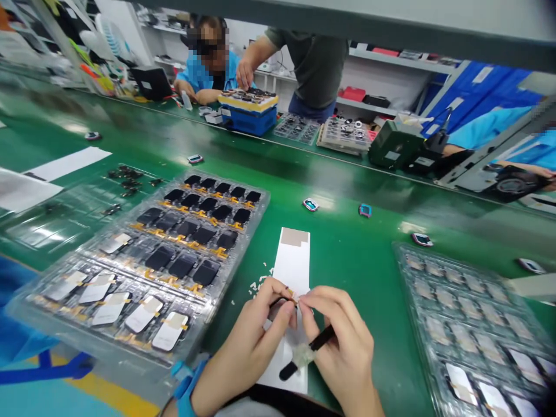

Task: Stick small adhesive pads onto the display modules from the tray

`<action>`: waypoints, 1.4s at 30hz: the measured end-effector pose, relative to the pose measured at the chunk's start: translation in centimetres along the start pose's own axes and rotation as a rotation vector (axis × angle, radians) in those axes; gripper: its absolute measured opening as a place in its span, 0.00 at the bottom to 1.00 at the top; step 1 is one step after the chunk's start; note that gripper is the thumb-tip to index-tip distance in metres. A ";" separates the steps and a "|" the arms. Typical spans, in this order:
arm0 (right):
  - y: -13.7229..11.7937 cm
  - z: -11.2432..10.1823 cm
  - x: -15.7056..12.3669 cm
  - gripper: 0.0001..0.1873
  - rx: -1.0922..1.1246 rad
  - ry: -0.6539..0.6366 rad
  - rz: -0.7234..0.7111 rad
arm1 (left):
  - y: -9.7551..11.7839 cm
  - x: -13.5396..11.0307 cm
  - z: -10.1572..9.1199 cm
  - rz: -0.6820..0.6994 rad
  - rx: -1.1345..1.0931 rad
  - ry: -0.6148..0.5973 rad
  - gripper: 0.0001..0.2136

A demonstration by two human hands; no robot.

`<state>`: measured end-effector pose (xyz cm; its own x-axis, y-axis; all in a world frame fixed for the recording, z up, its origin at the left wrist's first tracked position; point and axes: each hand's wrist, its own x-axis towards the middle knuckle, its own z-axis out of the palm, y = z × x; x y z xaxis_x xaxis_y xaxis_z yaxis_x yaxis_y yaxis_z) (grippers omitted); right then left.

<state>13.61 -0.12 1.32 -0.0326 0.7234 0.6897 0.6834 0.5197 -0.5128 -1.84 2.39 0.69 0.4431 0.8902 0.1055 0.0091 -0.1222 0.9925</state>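
My left hand (256,333) pinches a small dark screen module (278,306) with a thin black cable, held over a white paper strip (293,263) on the green table. My right hand (343,341) is closed round black tweezers (306,354) wrapped in tape, and its fingertips meet the left thumb at the module's edge. Both hands touch each other just above the strip. A blue wrist strap (186,382) sits on my left wrist. Small white scraps (259,281) lie beside the strip.
A clear tray of dark and white-covered modules (152,260) lies to the left, another clear tray (473,330) to the right. Small watch bodies (310,204) lie on the green belt (339,174). Across it, other people work beside a blue box (247,116) and parts trays.
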 end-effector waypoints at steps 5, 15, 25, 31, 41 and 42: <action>0.7 0.5 -0.4 0.12 -0.097 -0.049 -0.063 | -1.4 0.4 -0.2 0.000 -0.011 0.052 0.07; 0.7 1.0 -0.5 0.10 -0.127 -0.190 -0.039 | -2.6 0.5 -0.5 0.055 0.068 0.078 0.05; 2.0 0.5 2.2 0.07 0.071 -0.268 0.457 | -3.2 0.2 0.0 -0.014 -0.121 0.252 0.05; 3.4 2.0 1.4 0.12 0.235 -0.336 0.646 | -3.3 0.0 0.0 -0.045 -0.248 0.351 0.06; 3.5 1.9 0.7 0.11 0.370 -0.222 0.780 | -3.1 -0.5 -0.2 -0.072 -0.346 0.278 0.09; 3.4 1.8 0.8 0.10 0.381 -0.217 0.795 | -3.0 -0.5 -0.2 -0.075 -0.359 0.236 0.09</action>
<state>14.58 3.01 -0.79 0.1825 0.9827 -0.0314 0.2769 -0.0820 -0.9574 -2.27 2.37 -2.33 0.2356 0.9718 0.0019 -0.2969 0.0701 0.9523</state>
